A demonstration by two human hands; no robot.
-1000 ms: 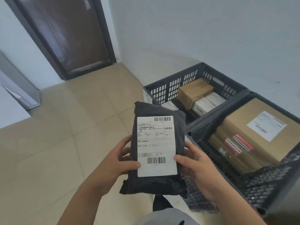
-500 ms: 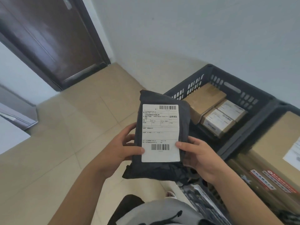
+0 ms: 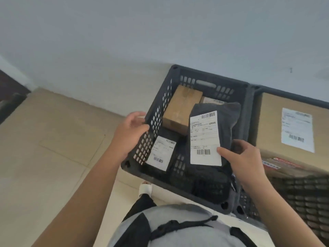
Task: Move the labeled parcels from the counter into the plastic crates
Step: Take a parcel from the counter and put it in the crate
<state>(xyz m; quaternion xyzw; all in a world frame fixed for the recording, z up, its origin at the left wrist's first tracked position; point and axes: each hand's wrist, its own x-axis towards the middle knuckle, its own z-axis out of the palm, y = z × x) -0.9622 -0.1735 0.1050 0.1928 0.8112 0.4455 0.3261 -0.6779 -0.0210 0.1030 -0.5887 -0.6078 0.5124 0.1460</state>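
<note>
Where both hands gripped it half second ago, black parcel (image 3: 211,138) now over left crate (image 3: 247,111); right hand (image 3: 243,157) pinching near edge, left hand (image 3: 130,132) off, spread. Probably resting on contents; release next.

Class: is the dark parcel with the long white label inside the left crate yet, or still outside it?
Inside: the dark parcel lies within the left crate walls, right hand holding its edge.
</note>
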